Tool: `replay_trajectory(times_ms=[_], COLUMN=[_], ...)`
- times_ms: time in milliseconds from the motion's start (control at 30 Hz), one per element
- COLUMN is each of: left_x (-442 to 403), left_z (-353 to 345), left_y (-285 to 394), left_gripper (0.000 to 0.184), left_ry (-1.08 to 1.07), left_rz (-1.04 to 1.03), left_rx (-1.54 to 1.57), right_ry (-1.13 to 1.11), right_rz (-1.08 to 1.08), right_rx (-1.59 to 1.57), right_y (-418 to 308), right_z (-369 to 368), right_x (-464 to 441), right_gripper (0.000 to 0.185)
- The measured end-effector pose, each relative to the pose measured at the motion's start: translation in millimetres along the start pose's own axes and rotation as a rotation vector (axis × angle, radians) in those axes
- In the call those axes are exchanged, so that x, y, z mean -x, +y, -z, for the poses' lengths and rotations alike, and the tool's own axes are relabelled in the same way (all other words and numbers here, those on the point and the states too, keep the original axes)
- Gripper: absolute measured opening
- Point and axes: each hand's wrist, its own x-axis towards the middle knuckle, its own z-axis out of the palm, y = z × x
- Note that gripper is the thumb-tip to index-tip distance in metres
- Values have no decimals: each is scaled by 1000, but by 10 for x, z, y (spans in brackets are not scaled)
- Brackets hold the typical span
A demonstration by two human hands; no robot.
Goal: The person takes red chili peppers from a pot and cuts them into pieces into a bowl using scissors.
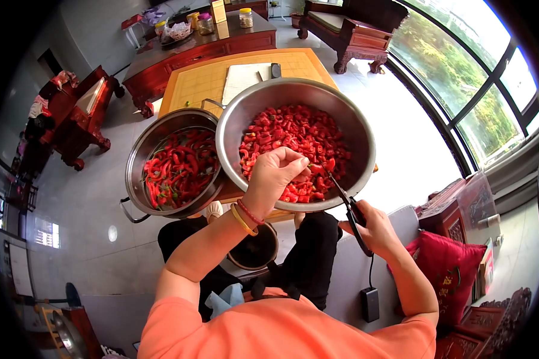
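Note:
My left hand, with a red and a yellow band at the wrist, is above the large metal basin. Its fingers are pinched on a red chili pepper, mostly hidden by the fingertips. Black-handled scissors are gripped in my right hand at the basin's near right rim. Their blades point up and left, close to the pepper. Many cut red chili pieces fill the basin's bottom. To its left, a metal pot holds whole red chilies, some with green stems.
Under the basin stands a wooden table with a white board and a knife-like dark handle. A dark bucket sits between my legs. A red cushion lies at right. Jars stand on a cabinet behind.

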Motion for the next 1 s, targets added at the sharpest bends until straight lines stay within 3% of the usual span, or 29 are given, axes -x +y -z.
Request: replay_trajectory(times_ms=[133, 333, 467, 700, 900, 1000], left_x=[-9, -20, -22, 25, 75, 54], left_z=[-7, -34, -30, -207, -266, -188], left_y=[-52, -124, -152, -299, -323, -312], left_gripper=[11, 10, 8, 7, 10, 11], left_ry=[0, 50, 149, 238, 136, 70], left_rz=[3, 7, -19, -155, -71, -114], left_rx=[-4, 68, 147, 140, 65, -172], right_ry=[-60, -261, -330, -413, -326, -312], right_rz=[-14, -180, -162, -20, -73, -75], right_rx=[-138, -635, -873, -822, -861, -878], right_y=[218, 141, 244, 185, 84, 100], right_z=[-87, -143, -218, -376, -361, -364], right_x=[-41, 31, 78, 127, 100, 110], right_gripper=[47, 36, 46, 46, 42, 40])
